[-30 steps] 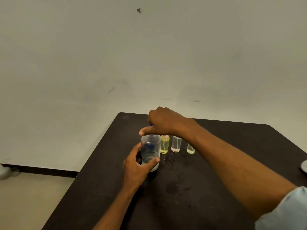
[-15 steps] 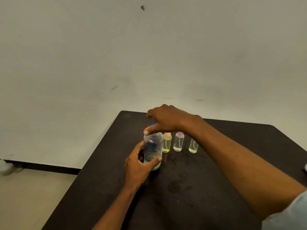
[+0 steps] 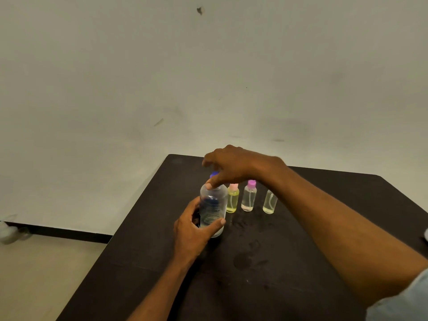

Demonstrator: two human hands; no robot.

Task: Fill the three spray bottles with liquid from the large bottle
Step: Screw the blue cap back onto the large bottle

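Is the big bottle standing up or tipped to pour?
Upright: the large bottle stands on the table, left hand around its body, right hand at its blue cap.

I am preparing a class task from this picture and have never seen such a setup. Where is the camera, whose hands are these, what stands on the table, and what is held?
There is no machine here. A person works bare-handed, and a wide-angle camera worn on their head looks forward and down at the hands. On the dark table stand a large clear plastic bottle and three small clear spray bottles: a yellow-filled bottle with a pink cap, a purple-capped bottle, and a third bottle whose top the right forearm hides. The left hand grips the large bottle. The right hand pinches its blue cap.
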